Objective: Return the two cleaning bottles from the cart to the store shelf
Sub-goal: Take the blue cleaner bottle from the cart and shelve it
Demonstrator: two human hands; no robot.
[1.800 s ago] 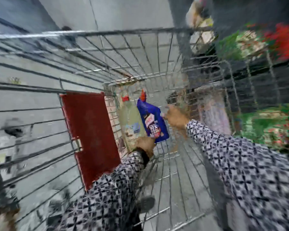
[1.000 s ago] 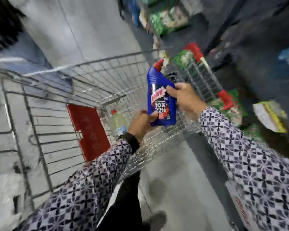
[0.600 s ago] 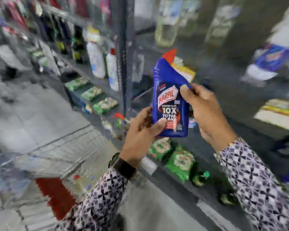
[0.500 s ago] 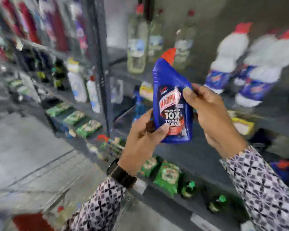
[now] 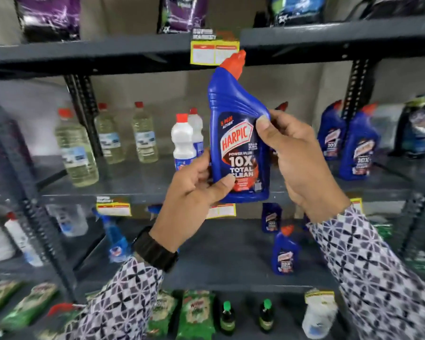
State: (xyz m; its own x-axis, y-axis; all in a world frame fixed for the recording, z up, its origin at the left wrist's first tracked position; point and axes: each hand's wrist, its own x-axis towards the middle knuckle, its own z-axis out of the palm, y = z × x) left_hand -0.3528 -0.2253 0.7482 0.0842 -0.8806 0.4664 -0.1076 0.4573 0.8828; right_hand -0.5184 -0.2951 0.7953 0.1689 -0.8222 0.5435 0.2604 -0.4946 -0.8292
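I hold a blue Harpic bottle (image 5: 238, 133) with a red cap upright in front of the dark metal store shelf (image 5: 138, 180). My left hand (image 5: 194, 192) grips its lower left corner, thumb across the label. My right hand (image 5: 297, 163) holds its right side at the waist. The bottle hangs in the air in front of the middle shelf level. The cart and the second, pale bottle are out of view.
On the middle shelf stand pale yellow bottles (image 5: 76, 148), white bottles (image 5: 182, 141) and matching blue Harpic bottles (image 5: 356, 146) at the right. A lower shelf holds smaller blue bottles (image 5: 285, 251) and a spray bottle (image 5: 115, 239). Green packets (image 5: 194, 312) lie at the bottom; pouches sit on top.
I lifted the blue bottle out of the cart with both hands and turned from the cart to the shelf. The view has risen and now faces the shelf squarely.
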